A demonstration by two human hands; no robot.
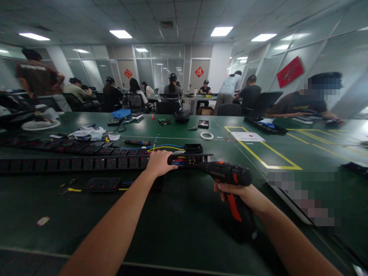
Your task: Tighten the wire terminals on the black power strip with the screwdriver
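My right hand (pixel 240 191) is wrapped round the grip of a black and orange cordless drill (pixel 228 172). The drill points left, its tip at the opened end of a long black power strip (pixel 86 163), where coloured wires and metal parts show. My left hand (pixel 159 163) grips the strip close to that end, fingers over its far side. Behind it lie blue and yellow wires (pixel 169 147) and a small black socket housing (pixel 193 148). A short black socket piece (pixel 104 184) with a yellow wire rests nearer to me, left of my left forearm.
More power strips (pixel 71 147) lie behind at the left, beside a pen-shaped screwdriver (pixel 138 142). A white ring (pixel 206 135), a paper sheet (pixel 247 137) and yellow tape marking (pixel 283 167) are on the green table (pixel 184 230). A co-worker (pixel 310 96) sits at the right.
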